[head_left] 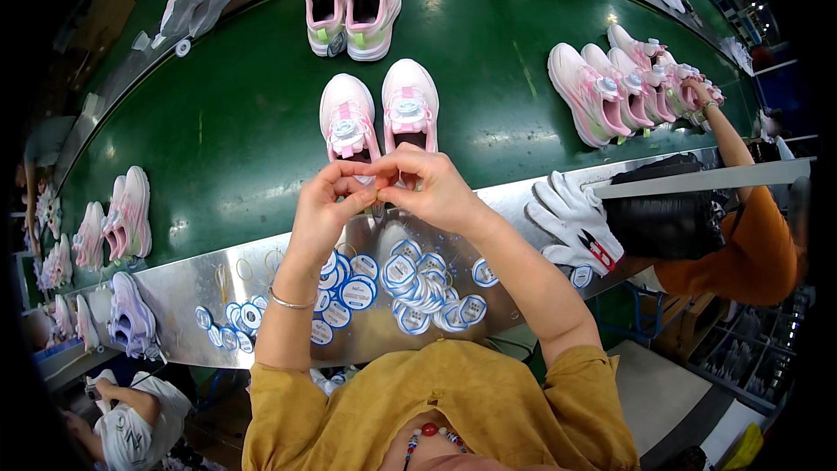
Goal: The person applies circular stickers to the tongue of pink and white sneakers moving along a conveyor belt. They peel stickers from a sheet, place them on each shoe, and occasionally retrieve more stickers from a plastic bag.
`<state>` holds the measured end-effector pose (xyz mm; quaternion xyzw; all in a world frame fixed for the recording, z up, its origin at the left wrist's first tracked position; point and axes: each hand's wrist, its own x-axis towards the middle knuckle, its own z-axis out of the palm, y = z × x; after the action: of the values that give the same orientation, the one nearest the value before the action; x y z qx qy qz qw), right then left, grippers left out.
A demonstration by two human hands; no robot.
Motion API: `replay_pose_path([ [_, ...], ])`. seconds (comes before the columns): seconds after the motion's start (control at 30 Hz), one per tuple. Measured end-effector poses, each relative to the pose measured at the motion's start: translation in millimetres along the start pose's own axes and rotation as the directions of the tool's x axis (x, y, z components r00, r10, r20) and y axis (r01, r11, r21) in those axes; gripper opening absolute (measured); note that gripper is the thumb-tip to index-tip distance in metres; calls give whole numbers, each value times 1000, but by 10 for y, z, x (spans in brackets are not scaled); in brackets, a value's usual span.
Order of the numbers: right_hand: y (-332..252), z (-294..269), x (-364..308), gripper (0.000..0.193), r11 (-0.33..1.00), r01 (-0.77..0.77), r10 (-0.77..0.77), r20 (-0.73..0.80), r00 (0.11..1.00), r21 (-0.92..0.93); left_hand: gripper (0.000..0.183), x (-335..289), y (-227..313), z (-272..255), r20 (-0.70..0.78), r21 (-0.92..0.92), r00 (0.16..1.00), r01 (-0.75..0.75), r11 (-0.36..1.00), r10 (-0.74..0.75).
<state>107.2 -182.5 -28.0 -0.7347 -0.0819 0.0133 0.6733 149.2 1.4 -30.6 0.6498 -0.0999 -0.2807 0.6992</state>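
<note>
Both my hands meet over the heel end of a pair of pink-and-white sneakers, the left shoe [346, 113] and the right shoe [410, 105] standing side by side on the green belt. My left hand [331, 201] pinches with thumb and forefinger. Touching it, my right hand [429, 187] is closed in a pinch too. Something small and pale shows between the fingertips, too little of it visible to name. Below my hands, round white-and-blue tags [356, 292] lie in a loose heap on the metal ledge [187, 283], with another pile of tags [423, 288] beside them.
Another pink pair [352, 13] stands farther up the belt [488, 52]. At right, a co-worker's hand [697, 92] touches a row of pink sneakers [602, 92]. A white glove [567, 218] with red-handled snips [599, 250] lies on the ledge. Lilac shoes [131, 314] sit at left.
</note>
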Motion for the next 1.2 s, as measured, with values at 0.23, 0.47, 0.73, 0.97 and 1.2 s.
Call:
replay_pose_path([
  [0.23, 96, 34, -2, 27, 978, -58, 65, -33, 997, 198, 26, -51, 0, 41, -43, 44, 998, -50, 998, 52],
  [0.47, 78, 99, 28, 23, 982, -46, 58, -59, 997, 182, 29, -76, -40, 76, -100, 79, 990, -88, 993, 95],
  [0.73, -20, -485, -329, 20, 991, -96, 44, -465, 884, -89, 51, -148, -36, 328, 104, 952, 860, -231, 201, 499],
  [0.97, 34, -490, -800, 14, 963, -267, 222, -468, 856, -31, 34, 199, -211, 283, 51, 994, 884, -91, 63, 464],
  [1.2, -39, -828, -1452, 12, 937, -343, 247, -561, 790, -69, 38, -87, -75, -887, -74, 996, 931, 87, -20, 359],
])
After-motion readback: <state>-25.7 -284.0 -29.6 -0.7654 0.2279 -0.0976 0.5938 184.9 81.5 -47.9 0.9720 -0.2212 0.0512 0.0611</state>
